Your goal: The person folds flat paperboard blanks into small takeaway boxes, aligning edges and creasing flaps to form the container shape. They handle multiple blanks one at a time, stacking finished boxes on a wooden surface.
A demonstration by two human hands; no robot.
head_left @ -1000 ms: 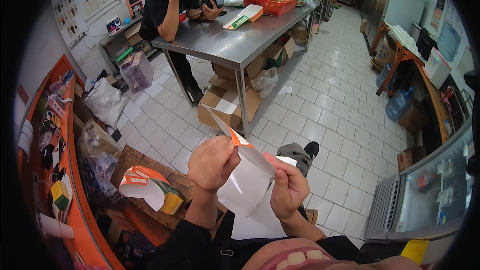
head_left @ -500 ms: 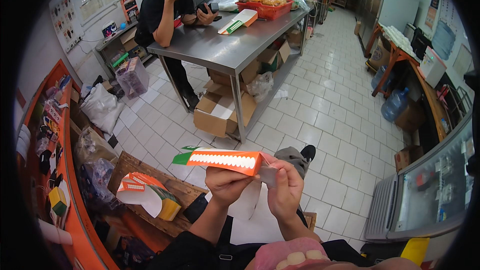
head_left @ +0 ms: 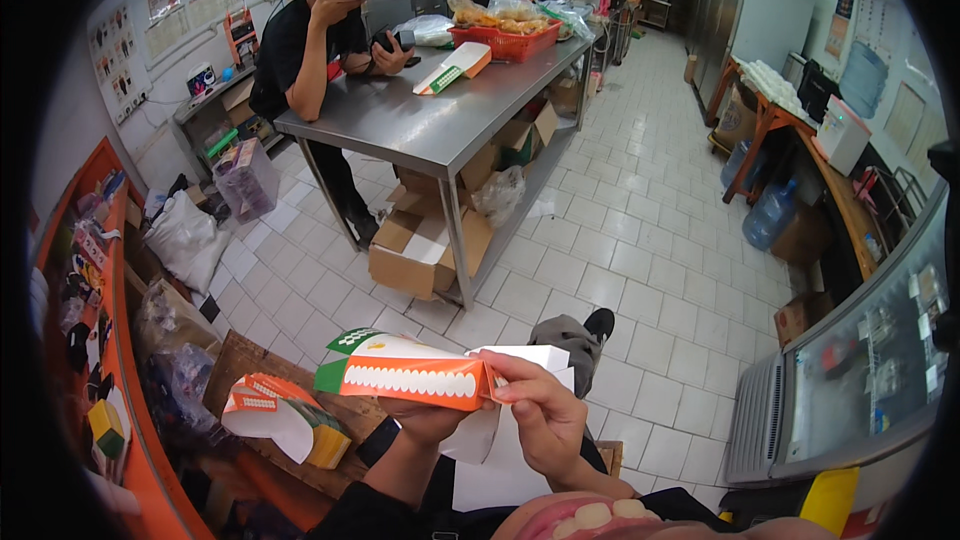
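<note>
In front of me is a folded paper food carton (head_left: 410, 382), orange, white and green, lying nearly level with its green end to the left. My left hand (head_left: 428, 422) is closed around it from beneath; the carton hides most of those fingers. At the orange right end, my right hand (head_left: 542, 418) pinches the end flaps between bent fingers and thumb. White paper or card (head_left: 490, 475) lies below my hands, over my lap. To the left, a nested stack of similar cartons (head_left: 285, 418) rests on a wooden bench (head_left: 232, 368).
A steel table (head_left: 400, 125) stands ahead, bearing another carton (head_left: 453, 70) and a red basket (head_left: 510, 43) of bagged food. Someone in black leans on it, holding a phone. An orange shelf (head_left: 150, 440) borders my left; a glass-fronted cooler (head_left: 860, 380) stands right.
The carton has tilted, showing more of its top face, and sits lower and further left. My right fingers have shifted from a grey flap onto the carton's end. The head view has turned slightly.
</note>
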